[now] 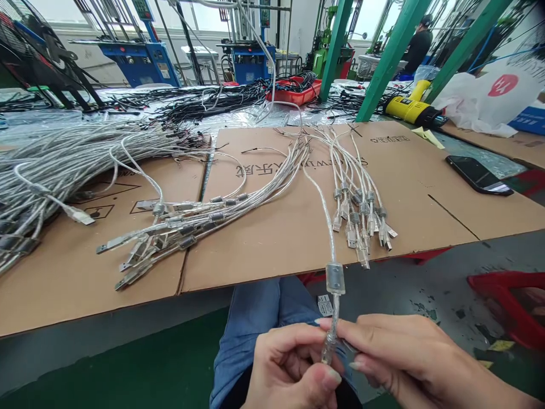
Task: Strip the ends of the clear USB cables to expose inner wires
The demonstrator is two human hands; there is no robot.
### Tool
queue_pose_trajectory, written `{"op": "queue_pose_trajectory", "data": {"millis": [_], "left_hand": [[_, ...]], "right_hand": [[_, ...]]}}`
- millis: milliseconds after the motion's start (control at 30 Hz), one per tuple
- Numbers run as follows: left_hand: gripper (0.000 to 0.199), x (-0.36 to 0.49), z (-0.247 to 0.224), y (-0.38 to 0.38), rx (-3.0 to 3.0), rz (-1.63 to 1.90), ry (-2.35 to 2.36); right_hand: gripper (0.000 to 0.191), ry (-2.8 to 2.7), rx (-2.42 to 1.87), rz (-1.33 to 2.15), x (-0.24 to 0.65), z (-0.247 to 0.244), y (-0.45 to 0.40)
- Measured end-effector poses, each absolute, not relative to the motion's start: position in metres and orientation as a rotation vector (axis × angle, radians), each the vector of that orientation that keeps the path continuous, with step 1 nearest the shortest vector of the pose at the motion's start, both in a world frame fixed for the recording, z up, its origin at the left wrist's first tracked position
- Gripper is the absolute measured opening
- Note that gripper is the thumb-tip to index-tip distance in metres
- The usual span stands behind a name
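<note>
A clear-jacketed USB cable [324,207] runs off the cardboard toward me, its grey ferrite bead [335,278] hanging just past the edge. My left hand [293,366] pinches the cable's connector end between thumb and fingers. From the right, my right hand [400,352] closes in with a fingertip against the cable just above that end. A thin greyish edge shows between its thumb and index finger, too hidden to name. Beyond my hands lie a bundle of similar USB cables [255,196] to the left and a smaller bunch [361,196] to the right.
Flat cardboard [264,255] covers the bench. A large pile of clear cables [63,165] lies left, a phone [479,175] right. Farther back are black cables, a red tray [293,95], a yellow-black heat gun [409,109], green posts and a person [419,48]. A red stool [506,301] stands right.
</note>
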State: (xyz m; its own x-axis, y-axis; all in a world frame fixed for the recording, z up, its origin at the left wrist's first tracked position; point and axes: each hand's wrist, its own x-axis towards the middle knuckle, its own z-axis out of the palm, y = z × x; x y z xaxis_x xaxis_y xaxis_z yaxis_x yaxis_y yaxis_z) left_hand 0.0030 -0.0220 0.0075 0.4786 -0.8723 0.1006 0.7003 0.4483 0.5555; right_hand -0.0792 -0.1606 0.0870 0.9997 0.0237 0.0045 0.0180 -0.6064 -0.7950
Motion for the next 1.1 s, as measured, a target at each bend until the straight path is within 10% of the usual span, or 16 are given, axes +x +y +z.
{"op": "queue_pose_trajectory", "data": {"millis": [1100], "left_hand": [[0.021,0.007,-0.001,-0.017,0.53,-1.106,-0.353]], "right_hand": [[0.03,-0.042,-2.257,0.122,-0.068,0.097,-0.169]]}}
